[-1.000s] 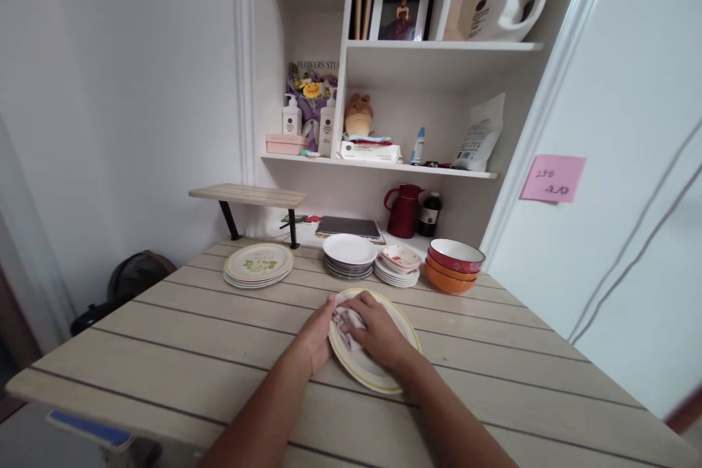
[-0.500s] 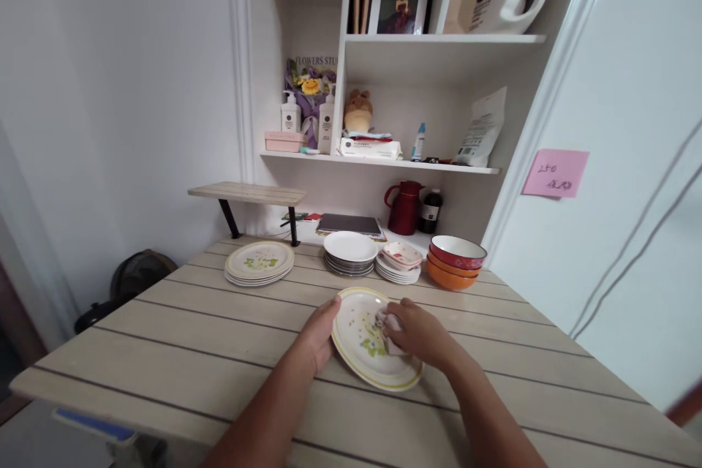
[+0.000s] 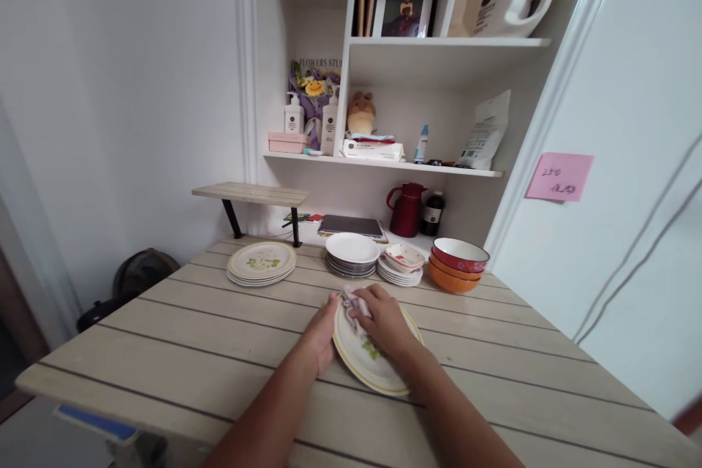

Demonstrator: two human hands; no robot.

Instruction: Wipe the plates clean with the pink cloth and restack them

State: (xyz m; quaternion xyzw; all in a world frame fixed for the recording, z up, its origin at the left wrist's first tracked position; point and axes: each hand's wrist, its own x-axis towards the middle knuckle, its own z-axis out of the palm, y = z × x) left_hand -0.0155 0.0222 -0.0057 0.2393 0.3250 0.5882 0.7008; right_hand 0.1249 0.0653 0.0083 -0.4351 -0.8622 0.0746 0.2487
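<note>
My left hand [image 3: 322,336] grips the left rim of a cream plate [image 3: 366,369] with a yellow edge and a green leaf pattern. The plate is tilted above the wooden table. In my right hand [image 3: 385,318] is a bunched pale pink cloth [image 3: 354,307], pressed on the plate's upper left face. That hand and forearm cover part of the plate's right side. At the left lies a stack of matching plates [image 3: 262,261].
Behind the held plate stand a stack of white plates [image 3: 352,248], small dishes [image 3: 404,257] on saucers and stacked bowls [image 3: 458,263]. A red jug [image 3: 406,210] and a dark bottle [image 3: 433,213] are further back. A small raised shelf [image 3: 249,194] stands at the left.
My right hand has moved the cloth left and up across the plate, from its right side to near the upper left rim. My left hand keeps its hold. The view has shifted slightly.
</note>
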